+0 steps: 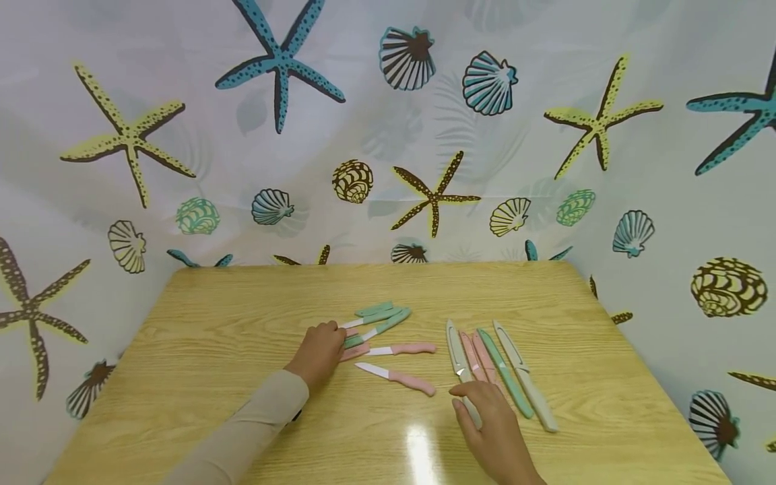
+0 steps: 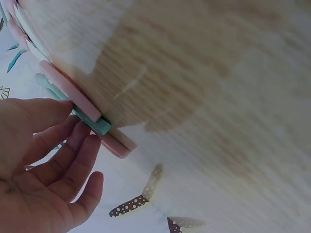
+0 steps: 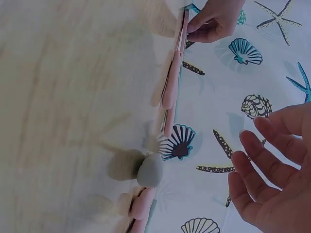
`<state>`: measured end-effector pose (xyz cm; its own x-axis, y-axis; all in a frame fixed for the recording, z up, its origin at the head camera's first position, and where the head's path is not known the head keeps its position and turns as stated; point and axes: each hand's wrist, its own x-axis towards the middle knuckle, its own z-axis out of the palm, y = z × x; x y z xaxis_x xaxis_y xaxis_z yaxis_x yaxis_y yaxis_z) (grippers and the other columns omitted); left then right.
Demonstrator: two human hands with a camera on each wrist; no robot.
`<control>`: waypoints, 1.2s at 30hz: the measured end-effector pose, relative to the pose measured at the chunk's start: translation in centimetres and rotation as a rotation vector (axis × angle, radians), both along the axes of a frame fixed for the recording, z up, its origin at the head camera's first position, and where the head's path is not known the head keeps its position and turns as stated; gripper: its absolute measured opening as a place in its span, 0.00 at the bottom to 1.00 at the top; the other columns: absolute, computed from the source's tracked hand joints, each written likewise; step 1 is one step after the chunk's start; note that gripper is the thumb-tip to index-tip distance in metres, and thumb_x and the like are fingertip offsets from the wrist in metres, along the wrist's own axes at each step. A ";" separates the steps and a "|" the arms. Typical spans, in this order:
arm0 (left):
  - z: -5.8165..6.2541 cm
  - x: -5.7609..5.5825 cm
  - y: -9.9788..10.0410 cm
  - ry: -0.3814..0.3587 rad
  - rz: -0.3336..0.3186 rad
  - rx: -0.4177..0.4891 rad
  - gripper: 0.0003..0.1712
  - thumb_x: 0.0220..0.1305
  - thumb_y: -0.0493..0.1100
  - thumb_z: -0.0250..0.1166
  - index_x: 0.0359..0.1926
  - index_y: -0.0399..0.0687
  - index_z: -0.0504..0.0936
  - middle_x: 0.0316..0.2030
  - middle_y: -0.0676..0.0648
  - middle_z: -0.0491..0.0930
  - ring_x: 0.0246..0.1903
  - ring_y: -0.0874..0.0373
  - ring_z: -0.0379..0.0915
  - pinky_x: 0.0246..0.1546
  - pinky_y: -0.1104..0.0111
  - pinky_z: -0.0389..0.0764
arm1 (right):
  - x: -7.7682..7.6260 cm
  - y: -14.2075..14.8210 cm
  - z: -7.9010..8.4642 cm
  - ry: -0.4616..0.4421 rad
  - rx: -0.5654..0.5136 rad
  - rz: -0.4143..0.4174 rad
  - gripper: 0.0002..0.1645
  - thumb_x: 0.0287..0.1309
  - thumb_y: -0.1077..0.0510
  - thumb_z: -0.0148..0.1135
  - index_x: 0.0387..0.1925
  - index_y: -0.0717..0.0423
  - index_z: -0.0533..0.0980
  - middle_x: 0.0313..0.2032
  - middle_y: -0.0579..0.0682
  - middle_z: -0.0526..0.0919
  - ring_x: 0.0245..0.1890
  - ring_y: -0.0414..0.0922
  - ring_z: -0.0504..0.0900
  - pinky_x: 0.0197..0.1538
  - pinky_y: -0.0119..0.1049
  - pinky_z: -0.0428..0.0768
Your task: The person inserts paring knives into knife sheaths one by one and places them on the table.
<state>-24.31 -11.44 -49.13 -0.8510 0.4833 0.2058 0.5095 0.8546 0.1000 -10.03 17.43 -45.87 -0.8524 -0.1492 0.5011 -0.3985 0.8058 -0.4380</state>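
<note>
My left hand [image 1: 320, 350] pinches a green blade cover [image 2: 101, 127] between thumb and fingertips, among pink covers [image 1: 356, 351] at the left. Beside those fingers lie two green-handled knives [image 1: 394, 320] with white blades and another green cover [image 1: 374, 309]. Two pink-handled knives [image 1: 412, 382] with bare white blades are nearer the middle. My right hand [image 1: 494, 424], fingers loosely bent and holding nothing, is over the handle end of a cream knife [image 1: 455, 347]. Right of it are two pink knives [image 1: 483, 353], a green knife [image 1: 509, 380] and a second cream knife [image 1: 536, 401].
All the knives and covers lie on a wood-grain table [image 1: 242, 303]. A pale cloth [image 1: 364, 135] printed with starfish and shells hangs behind and at both sides. Light glares off the tabletop near its front.
</note>
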 end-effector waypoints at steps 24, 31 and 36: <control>0.3 0.0 -1.6 0.109 -0.030 -0.065 0.10 0.63 0.38 0.65 0.40 0.35 0.78 0.33 0.43 0.76 0.31 0.51 0.72 0.30 0.62 0.78 | -0.7 -0.1 0.8 0.037 0.046 0.122 0.13 0.49 0.66 0.71 0.37 0.53 0.80 0.39 0.42 0.80 0.45 0.41 0.78 0.45 0.41 0.83; 1.5 1.2 -2.7 0.045 -0.004 0.126 0.12 0.63 0.38 0.65 0.44 0.35 0.78 0.38 0.42 0.78 0.37 0.49 0.75 0.40 0.59 0.78 | -2.7 -0.5 1.6 0.087 0.102 0.147 0.15 0.44 0.66 0.75 0.36 0.54 0.81 0.39 0.46 0.80 0.43 0.43 0.77 0.44 0.40 0.81; 2.2 2.4 -3.2 0.089 -0.015 0.166 0.11 0.64 0.38 0.65 0.45 0.36 0.78 0.38 0.44 0.77 0.37 0.52 0.74 0.39 0.61 0.79 | -4.4 -1.7 2.0 0.009 0.122 0.167 0.15 0.45 0.67 0.74 0.37 0.55 0.82 0.41 0.48 0.81 0.44 0.46 0.78 0.46 0.40 0.81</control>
